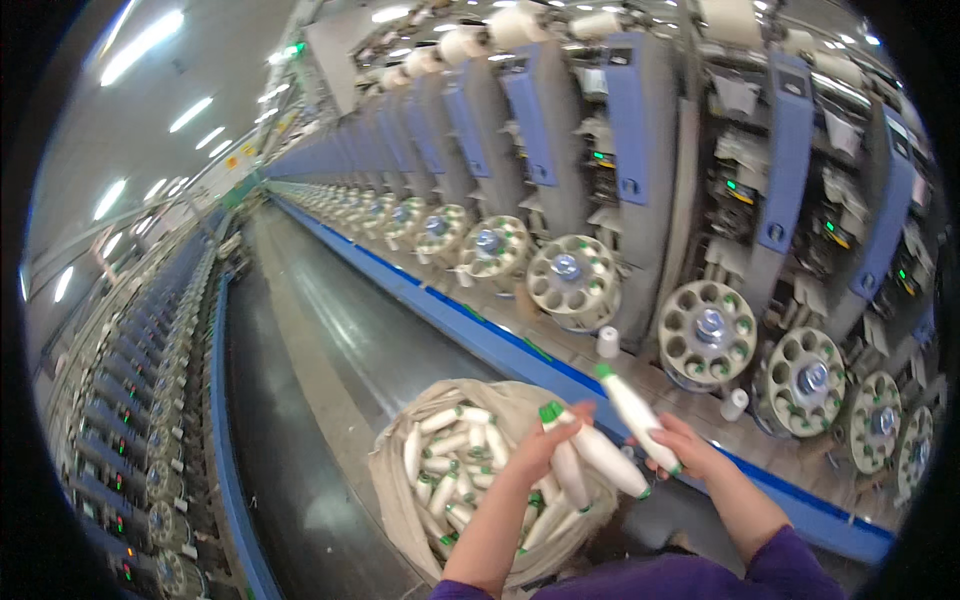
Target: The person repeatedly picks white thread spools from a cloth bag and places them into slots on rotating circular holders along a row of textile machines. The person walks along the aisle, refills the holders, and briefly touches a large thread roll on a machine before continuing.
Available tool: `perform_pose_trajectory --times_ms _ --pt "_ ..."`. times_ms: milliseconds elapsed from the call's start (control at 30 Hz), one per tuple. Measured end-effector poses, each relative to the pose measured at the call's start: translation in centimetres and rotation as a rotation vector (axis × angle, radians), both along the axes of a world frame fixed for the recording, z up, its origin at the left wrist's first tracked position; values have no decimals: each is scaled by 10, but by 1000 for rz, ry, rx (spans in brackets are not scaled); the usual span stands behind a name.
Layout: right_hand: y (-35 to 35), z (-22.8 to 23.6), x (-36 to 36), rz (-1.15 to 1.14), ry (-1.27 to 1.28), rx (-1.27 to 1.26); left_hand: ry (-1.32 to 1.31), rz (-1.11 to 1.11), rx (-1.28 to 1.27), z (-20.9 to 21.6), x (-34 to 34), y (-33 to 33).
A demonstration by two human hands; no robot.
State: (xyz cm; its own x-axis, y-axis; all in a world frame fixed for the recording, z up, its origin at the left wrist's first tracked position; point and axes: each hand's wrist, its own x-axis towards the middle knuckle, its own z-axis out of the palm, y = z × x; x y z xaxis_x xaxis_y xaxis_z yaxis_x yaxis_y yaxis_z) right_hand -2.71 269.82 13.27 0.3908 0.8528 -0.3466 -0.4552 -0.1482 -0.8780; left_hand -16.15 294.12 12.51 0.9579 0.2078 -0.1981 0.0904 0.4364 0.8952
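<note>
My left hand [541, 447] is closed around two white yarn bobbins [607, 462] with green ends, held side by side above the right part of a cloth sack [388, 462]. My right hand [690, 449] grips the lower end of another yarn bobbin [634, 412], tilted with its green tip up and to the left. Inside the sack lie several similar bobbins [446, 443] in a loose heap. Part of the heap is hidden by my left forearm. Beyond my right hand stands a round bobbin magazine [707, 333] with open pockets around a shiny hub.
A long row of winding units with blue panels [640, 130] runs along the right, each with a round magazine [573, 282]. A blue rail [420, 287] edges the machine. Small white cones [734, 404] stand on its ledge. Another machine row [150, 410] lines the aisle's left side.
</note>
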Motion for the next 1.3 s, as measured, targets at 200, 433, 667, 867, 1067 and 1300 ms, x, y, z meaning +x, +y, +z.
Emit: perform_pose_trajectory --times_ms 200,433,667,867,1067,1300 --pt "-59 8 27 149 654 277 -345 -55 -300 38 70 -65" --pt "-272 39 119 -874 323 556 -622 99 -247 55 145 -142" --pt "-251 45 140 -405 -76 166 -605 -31 -136 57 209 -216" --pt "-217 -9 153 -728 -178 181 -624 25 90 42 233 -237" --pt "-295 -31 189 -748 -476 -83 -498 116 -27 26 246 -245" --pt "-387 -9 257 -1513 222 450 -455 -8 -236 18 262 -265"
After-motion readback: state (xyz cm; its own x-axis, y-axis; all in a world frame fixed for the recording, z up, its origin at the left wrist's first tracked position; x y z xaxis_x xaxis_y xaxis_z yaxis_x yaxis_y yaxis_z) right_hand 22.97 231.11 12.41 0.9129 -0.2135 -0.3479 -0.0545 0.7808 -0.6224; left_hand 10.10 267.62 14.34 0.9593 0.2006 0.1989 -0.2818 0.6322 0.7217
